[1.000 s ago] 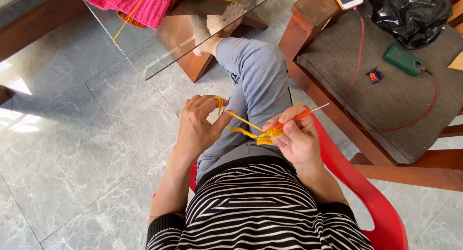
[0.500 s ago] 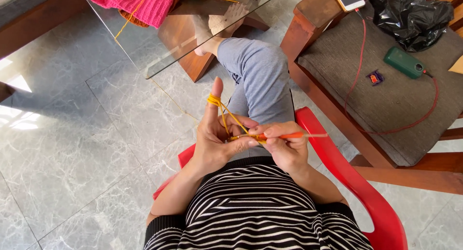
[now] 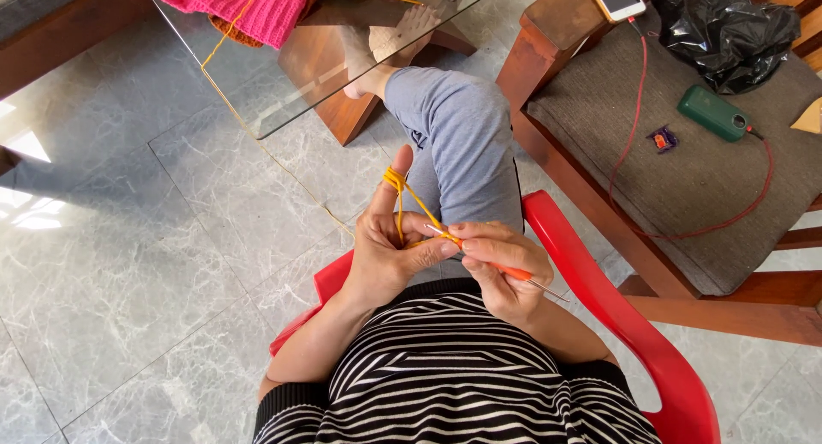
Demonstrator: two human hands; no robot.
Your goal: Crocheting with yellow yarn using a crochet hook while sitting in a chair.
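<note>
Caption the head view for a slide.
Left hand tensions yellow yarn; right hand works an orange crochet hook.

Since 1.0 s ago: left hand (image 3: 385, 256) has risen from low over the lap and turned upright, index finger now pointing up with yarn (image 3: 396, 181) wound round it near the tip. At 1.0 s the yarn ran slack between both hands.

Hook (image 3: 505, 271) reversed in attitude: earlier its tip pointed up and away to the right; now it lies across the right hand (image 3: 505, 268), tip at the left thumb, tail sticking out right of the fingers.

Hands were apart; now touching. Little change since 0.5 s ago: the hook sits slightly lower.
</note>
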